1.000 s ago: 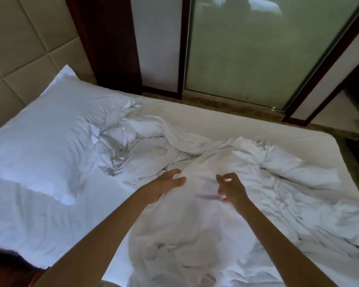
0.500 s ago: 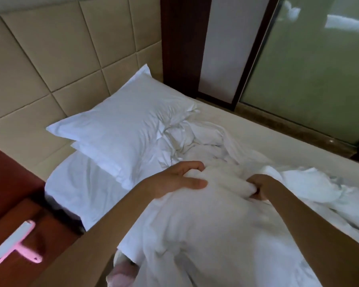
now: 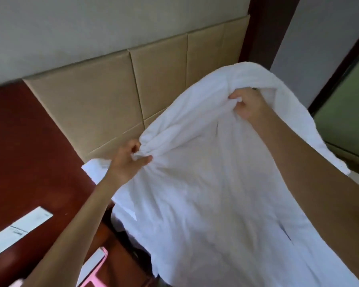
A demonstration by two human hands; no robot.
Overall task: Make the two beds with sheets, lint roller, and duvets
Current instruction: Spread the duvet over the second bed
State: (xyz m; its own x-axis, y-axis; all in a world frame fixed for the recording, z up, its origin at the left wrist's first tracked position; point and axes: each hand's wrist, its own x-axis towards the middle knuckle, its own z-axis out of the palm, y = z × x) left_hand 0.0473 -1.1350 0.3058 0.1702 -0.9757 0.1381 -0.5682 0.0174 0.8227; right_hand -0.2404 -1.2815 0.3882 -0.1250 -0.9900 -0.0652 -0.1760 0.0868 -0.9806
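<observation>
Holds a white duvet (image 3: pixel 216 183) up off the bed, in front of the padded beige headboard (image 3: pixel 104 90). Grips a gathered bunch of the cloth with the left hand (image 3: pixel 131 160), low and to the left, with thumb and curled fingers closed tight round the fabric. Grips the upper edge with the right hand (image 3: pixel 247 106), higher and farther right, fingers curled into a fold so that the cloth arches over the knuckles. Spreads the rest of the duvet downward between the two bare forearms as one broad, lightly creased sheet, hiding most of the bed below.

Leaves a corner of white pillow (image 3: pixel 95 168) uncovered just under the left hand, against the foot of the headboard. Finds on the red-brown wooden worktop (image 3: pixel 29 162), left of the bed, a pink-framed lint roller (image 3: pixel 93 266) at the bottom edge, just beside the left forearm and partly cut off by the frame. Also finds there, well apart from the roller, a flat white strip (image 3: pixel 19 230), too blurred to identify. Catches at far right a green-tinted glass panel (image 3: pixel 350 110) behind the raised cloth, beside a dark wooden post (image 3: pixel 263 27).
</observation>
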